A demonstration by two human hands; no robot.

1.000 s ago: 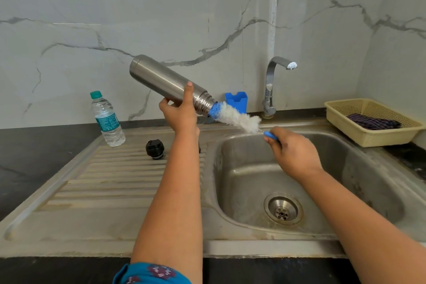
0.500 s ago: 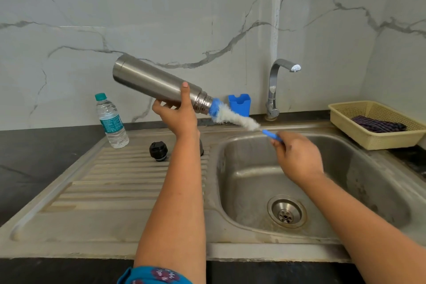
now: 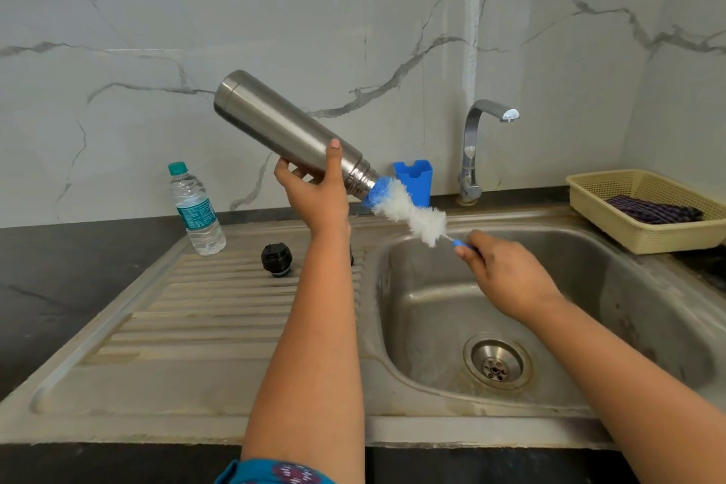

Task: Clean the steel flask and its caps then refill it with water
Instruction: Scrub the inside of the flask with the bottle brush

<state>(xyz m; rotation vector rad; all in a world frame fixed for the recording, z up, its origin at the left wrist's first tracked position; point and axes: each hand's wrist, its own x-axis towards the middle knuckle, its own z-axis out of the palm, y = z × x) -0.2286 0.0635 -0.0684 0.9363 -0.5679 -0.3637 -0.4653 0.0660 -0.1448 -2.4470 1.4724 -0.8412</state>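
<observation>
Right now I see the sink [image 3: 393, 428] with its ribbed drainboard on the left and basin on the right. Above the divide, my left hand [image 3: 314, 196] grasps the flask [image 3: 283, 130], tilted mouth-down toward the basin. My right hand [image 3: 506, 275] pinches the blue handle of the brush [image 3: 412, 210], whose tip sits in the flask's mouth. At the drainboard's back edge stand a water bottle [image 3: 196, 208] and a black cap [image 3: 276, 259].
</observation>
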